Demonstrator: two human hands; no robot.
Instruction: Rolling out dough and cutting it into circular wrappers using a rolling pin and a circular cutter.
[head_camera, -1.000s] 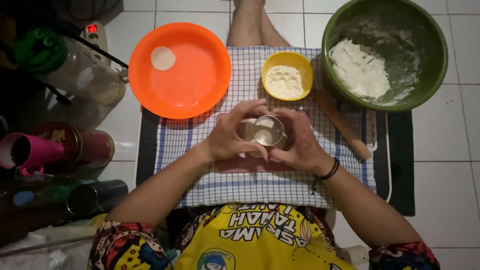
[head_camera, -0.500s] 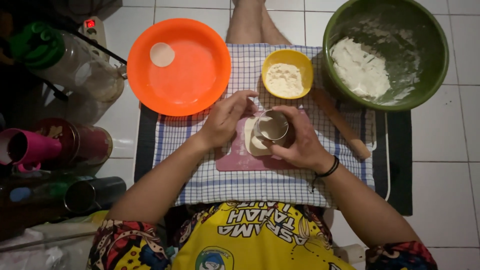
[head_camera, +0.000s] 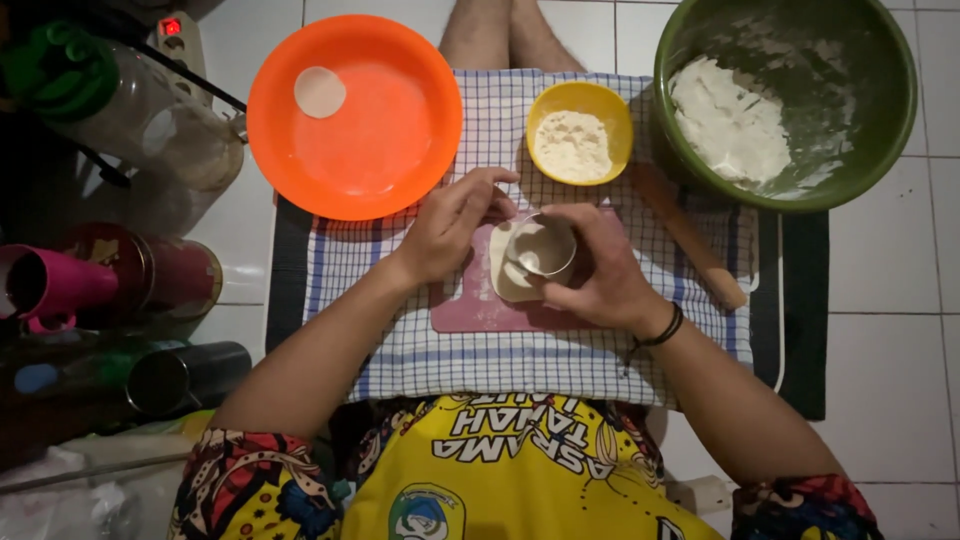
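My right hand (head_camera: 606, 280) grips a round metal cutter (head_camera: 541, 246) and presses it onto a pale sheet of dough (head_camera: 503, 276). The dough lies on a pink board (head_camera: 470, 312) over a checked cloth (head_camera: 400, 350). My left hand (head_camera: 452, 226) is curled just left of the cutter, its fingertips at the dough's far edge. Whether they pinch the dough is hidden. One cut dough round (head_camera: 320, 92) lies in an orange plate (head_camera: 400, 150) beyond my left hand.
A yellow bowl of flour (head_camera: 579, 102) stands beyond the cutter. A green bowl (head_camera: 880, 120) with a dough lump is at the far right. A wooden rolling pin (head_camera: 700, 250) lies right of my right hand. Jars and cups crowd the left side.
Both hands were cupped around the cutter. My left hand has since drawn off to the left, baring the dough sheet, and now sits at its far edge.
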